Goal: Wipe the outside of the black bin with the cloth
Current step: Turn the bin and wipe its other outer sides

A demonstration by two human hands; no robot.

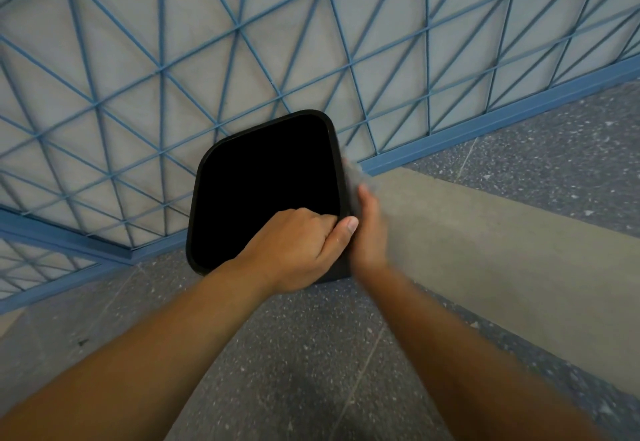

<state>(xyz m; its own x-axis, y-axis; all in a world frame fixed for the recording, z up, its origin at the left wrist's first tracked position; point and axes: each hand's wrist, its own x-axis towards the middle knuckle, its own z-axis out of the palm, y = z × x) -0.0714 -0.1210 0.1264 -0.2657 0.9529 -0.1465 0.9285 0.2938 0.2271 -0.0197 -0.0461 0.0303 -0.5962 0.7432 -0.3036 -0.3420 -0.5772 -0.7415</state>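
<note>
**Hands at the bin's right rim**

Left hand (294,250) grips the near-right rim of the black bin (207,177), mouth up on the floor (311,354) against blue lattice (242,35). Right hand (369,232), blurred, presses grey cloth (355,177) on its right wall; a ledge (485,239) crowds that side.

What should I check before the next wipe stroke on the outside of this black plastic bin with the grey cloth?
1. Bin steadied: ok. The left hand grips the near right rim of the square black plastic bin.
2. Cloth against the outer wall: ok. The grey cloth lies on the bin's right side.
3. Right hand on the cloth: cannot tell, it is motion-blurred.
4. Bin standing on the speckled grey floor: ok.
5. Room on the far side: not ok. The bin stands close to the blue wire grille.
</note>
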